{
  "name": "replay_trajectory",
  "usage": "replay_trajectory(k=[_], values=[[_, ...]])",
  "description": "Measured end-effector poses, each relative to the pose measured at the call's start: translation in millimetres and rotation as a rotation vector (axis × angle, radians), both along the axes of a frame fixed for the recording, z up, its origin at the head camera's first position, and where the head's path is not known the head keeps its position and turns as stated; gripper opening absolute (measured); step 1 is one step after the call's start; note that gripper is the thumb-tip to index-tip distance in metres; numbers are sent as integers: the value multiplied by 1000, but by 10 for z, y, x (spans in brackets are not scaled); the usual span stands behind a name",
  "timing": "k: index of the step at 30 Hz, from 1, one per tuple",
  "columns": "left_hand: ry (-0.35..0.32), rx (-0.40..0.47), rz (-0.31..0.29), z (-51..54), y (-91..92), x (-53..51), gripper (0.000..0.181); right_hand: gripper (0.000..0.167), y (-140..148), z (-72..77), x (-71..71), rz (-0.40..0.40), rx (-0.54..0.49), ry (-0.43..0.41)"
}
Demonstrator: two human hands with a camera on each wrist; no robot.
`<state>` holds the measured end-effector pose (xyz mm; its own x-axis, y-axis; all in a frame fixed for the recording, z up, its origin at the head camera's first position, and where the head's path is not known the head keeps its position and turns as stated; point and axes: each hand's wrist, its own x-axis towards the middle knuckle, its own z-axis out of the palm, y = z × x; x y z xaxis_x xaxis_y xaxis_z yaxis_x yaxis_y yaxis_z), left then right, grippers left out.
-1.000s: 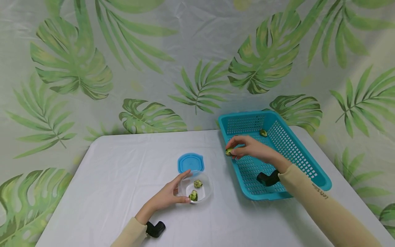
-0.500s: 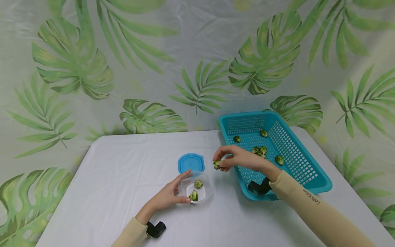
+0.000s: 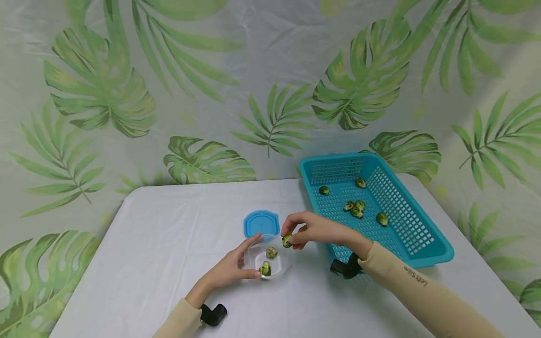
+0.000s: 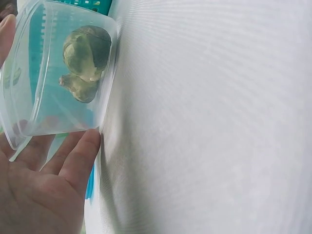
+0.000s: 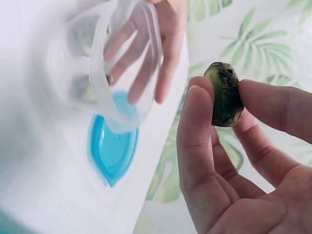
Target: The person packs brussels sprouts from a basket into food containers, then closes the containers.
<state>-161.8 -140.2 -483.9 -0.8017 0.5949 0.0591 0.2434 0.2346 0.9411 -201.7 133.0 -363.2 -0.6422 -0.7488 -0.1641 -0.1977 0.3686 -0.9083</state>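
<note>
A clear plastic container (image 3: 278,266) stands on the table with two Brussels sprouts (image 3: 268,259) inside. My left hand (image 3: 230,265) holds it from the left, the thumb at the near side and the fingers round the far side; the left wrist view shows those fingers (image 4: 80,156) against its wall. Just above the container's right rim, my right hand (image 3: 310,230) pinches a Brussels sprout (image 5: 225,95) between thumb and fingertips. Behind the container lies its blue lid (image 3: 261,222), flat on the cloth.
A turquoise perforated basket (image 3: 422,230) stands at the right of the table, holding several Brussels sprouts (image 3: 356,209). White cloth (image 3: 169,234) covers the table. A leaf-patterned sheet (image 3: 270,61) hangs behind it.
My right hand has moved left and down from over the basket to the container's rim, carrying the Brussels sprout. My left hand and the container have stayed in place.
</note>
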Motion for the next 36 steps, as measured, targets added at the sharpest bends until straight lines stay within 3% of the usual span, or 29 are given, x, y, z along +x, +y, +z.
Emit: replay_trajectory(k=[22, 36], values=[[-4, 3, 0, 1, -1, 4, 90, 10, -301, -210, 173, 18, 167, 139], [-9, 14, -6, -11, 2, 1, 90, 11, -237, -185, 128, -1, 169, 120]])
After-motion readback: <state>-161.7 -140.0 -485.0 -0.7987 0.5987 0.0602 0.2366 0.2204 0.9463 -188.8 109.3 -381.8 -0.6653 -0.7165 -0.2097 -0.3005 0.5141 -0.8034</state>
